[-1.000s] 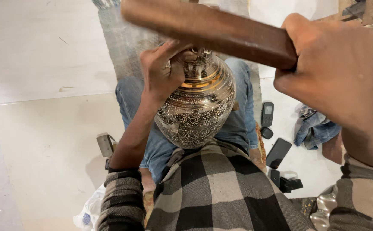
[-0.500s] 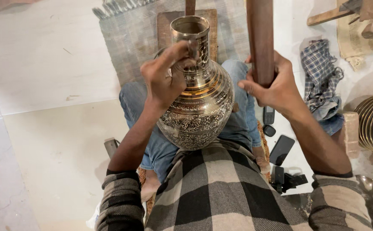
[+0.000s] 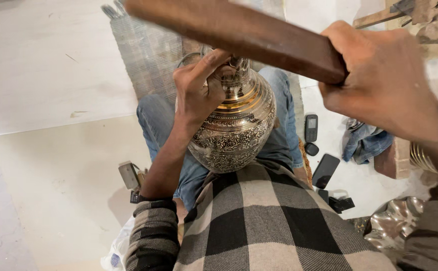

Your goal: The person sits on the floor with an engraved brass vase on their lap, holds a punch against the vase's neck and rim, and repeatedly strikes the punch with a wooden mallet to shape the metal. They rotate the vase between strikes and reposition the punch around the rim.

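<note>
Left hand (image 3: 199, 90) grips the neck of an engraved metal vase (image 3: 236, 128) on the lap; right hand (image 3: 379, 75) clasps a wooden bar (image 3: 239, 32) above it.

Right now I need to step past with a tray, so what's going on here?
A person sits on the floor with an engraved metal vase in their lap. The left hand grips the vase at its neck, steadying it. The right hand holds a brown wooden bar raised across above the vase. Two phones and a crumpled cloth lie on the floor to the person's right.
</note>
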{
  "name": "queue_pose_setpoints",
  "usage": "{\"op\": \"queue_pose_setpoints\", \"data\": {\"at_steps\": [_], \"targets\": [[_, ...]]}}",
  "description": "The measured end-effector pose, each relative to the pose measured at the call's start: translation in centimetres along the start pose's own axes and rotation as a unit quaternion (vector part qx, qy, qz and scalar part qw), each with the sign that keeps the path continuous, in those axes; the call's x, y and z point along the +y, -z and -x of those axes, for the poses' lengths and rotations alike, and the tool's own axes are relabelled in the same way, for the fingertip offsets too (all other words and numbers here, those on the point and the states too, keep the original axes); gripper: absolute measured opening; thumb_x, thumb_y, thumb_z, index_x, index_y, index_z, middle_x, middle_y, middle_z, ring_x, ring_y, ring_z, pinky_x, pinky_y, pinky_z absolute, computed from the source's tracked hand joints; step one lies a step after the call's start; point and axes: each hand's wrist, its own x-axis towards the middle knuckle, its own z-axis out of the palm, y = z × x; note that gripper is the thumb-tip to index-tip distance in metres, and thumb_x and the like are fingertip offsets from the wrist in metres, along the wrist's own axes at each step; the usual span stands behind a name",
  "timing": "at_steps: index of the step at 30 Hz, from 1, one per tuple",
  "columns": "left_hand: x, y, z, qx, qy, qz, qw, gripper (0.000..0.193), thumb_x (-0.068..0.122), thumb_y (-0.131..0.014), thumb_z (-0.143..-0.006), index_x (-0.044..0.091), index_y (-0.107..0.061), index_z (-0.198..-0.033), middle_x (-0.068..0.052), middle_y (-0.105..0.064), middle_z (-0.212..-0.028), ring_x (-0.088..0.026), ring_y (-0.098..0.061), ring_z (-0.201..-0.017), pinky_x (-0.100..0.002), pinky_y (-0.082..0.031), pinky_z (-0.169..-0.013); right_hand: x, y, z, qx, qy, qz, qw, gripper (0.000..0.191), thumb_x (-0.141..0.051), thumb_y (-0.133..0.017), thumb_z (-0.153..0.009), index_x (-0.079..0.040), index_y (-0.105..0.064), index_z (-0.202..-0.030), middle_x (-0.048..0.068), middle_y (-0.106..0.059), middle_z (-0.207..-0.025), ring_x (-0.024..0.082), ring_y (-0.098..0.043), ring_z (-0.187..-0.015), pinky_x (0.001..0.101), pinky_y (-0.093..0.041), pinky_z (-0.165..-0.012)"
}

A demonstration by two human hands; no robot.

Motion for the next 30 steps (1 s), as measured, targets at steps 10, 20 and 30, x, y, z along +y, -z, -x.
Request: {"op": "queue_pose_setpoints", "data": {"at_steps": [10,20,30], "targets": [[0.8,0.3,-0.3,0.008,0.009,-0.02,1.0,0.047,-0.011,-0.062,-0.088,0.012,-0.068,-0.129,-0.006,-0.08,-0.111,-0.016,-0.079,-0.086,-0.032,-0.064,-0.073,-0.2,0.4,-0.5,-0.035,-0.002,0.083,0.996,0.031,-0.011,-0.08,-0.075,0.002,-0.057,-0.091,0.015,-0.056,-0.061,0.029,-0.056,-0.047,0.0409,-0.044,-0.048],[-0.1,-0.6,-0.2,0.023,-0.007,-0.033,0.999,0.047,-0.013,-0.058,-0.093,0.013,-0.068,-0.13,-0.006,-0.08,-0.114,-0.013,-0.08,-0.088,-0.027,-0.066,-0.069,-0.4,0.8,-2.4,-0.01,0.031,-0.011,0.999,0.032,-0.009,-0.08,-0.076,0.003,-0.061,-0.099,0.015,-0.059,-0.065,0.027,-0.061,-0.055,0.0382,-0.047,-0.053],[-0.4,-0.6,0.1,0.017,0.006,-0.014,1.0,0.05,-0.013,-0.058,-0.092,0.016,-0.068,-0.132,-0.005,-0.078,-0.116,-0.015,-0.081,-0.09,-0.028,-0.067,-0.07,-0.3,0.1,-2.1,0.049,0.047,-0.062,0.996,0.035,-0.007,-0.079,-0.079,0.007,-0.057,-0.102,0.013,-0.058,-0.065,0.024,-0.058,-0.053,0.0374,-0.045,-0.05]]}}
